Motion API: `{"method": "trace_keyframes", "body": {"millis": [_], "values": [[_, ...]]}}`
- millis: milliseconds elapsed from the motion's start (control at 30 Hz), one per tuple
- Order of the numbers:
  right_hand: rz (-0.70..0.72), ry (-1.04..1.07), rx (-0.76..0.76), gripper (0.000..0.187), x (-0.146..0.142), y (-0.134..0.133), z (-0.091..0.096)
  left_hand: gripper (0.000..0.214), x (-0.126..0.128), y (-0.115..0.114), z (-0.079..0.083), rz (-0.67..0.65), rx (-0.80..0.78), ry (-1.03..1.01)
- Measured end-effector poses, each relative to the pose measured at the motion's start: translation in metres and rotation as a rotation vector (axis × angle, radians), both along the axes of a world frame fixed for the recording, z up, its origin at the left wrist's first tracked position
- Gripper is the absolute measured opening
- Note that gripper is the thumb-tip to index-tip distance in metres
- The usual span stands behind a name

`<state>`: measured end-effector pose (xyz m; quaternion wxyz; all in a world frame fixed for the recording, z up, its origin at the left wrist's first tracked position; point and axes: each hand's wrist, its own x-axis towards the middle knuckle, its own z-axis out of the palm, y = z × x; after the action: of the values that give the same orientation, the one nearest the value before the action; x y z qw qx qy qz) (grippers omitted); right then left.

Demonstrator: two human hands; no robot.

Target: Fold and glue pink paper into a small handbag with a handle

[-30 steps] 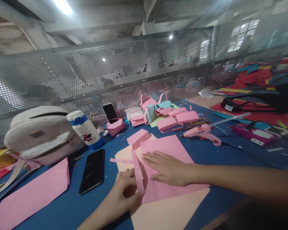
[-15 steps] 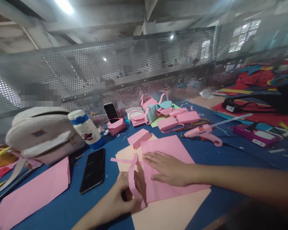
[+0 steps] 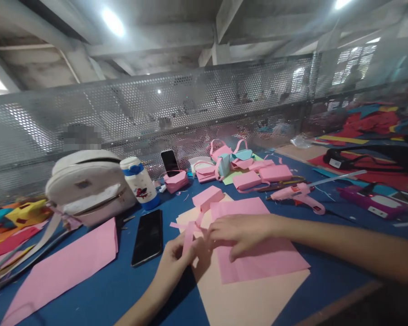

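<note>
My left hand (image 3: 181, 253) pinches a narrow pink paper strip (image 3: 188, 236), which stands up bent between thumb and fingers. My right hand (image 3: 240, 233) rests over a pink paper sheet (image 3: 258, 267), fingers stretched toward the left hand and reaching past the sheet's left edge. Whether its fingertips touch the strip I cannot tell. Under the pink sheet lies a peach sheet (image 3: 240, 301). A folded pink paper box (image 3: 207, 198) sits just beyond the sheets, with another thin strip end (image 3: 173, 225) near it.
A black phone (image 3: 147, 237), a bottle (image 3: 141, 183) and a white backpack (image 3: 90, 185) stand to the left, with folded pink paper (image 3: 68, 267) in front. Small paper bags (image 3: 206, 173) line the back. A pink glue gun (image 3: 299, 195) and a purple device (image 3: 374, 201) lie to the right.
My right hand has slid left toward the strip, its fingers lifting slightly from lying flat on the sheet. My left hand still holds the strip, now lower and more gathered. The camera view has shifted left.
</note>
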<state>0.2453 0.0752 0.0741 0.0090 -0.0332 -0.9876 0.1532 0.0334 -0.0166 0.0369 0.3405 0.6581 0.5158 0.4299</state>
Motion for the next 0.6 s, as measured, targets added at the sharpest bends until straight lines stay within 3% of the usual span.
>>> {"method": "trace_keyframes", "body": {"millis": [167, 300, 600], "values": [[0.038, -0.250, 0.160, 0.047, -0.021, 0.013, 0.022, 0.053, -0.002, -0.002, 0.003, 0.088, 0.024, -0.039], [0.070, -0.339, 0.242, 0.036, -0.034, 0.012, 0.026, 0.055, -0.001, -0.003, 0.003, 0.091, 0.013, -0.058], [0.098, -0.339, 0.225, 0.022, -0.037, 0.016, 0.025, 0.054, 0.000, -0.005, 0.004, 0.111, 0.006, -0.096]]}}
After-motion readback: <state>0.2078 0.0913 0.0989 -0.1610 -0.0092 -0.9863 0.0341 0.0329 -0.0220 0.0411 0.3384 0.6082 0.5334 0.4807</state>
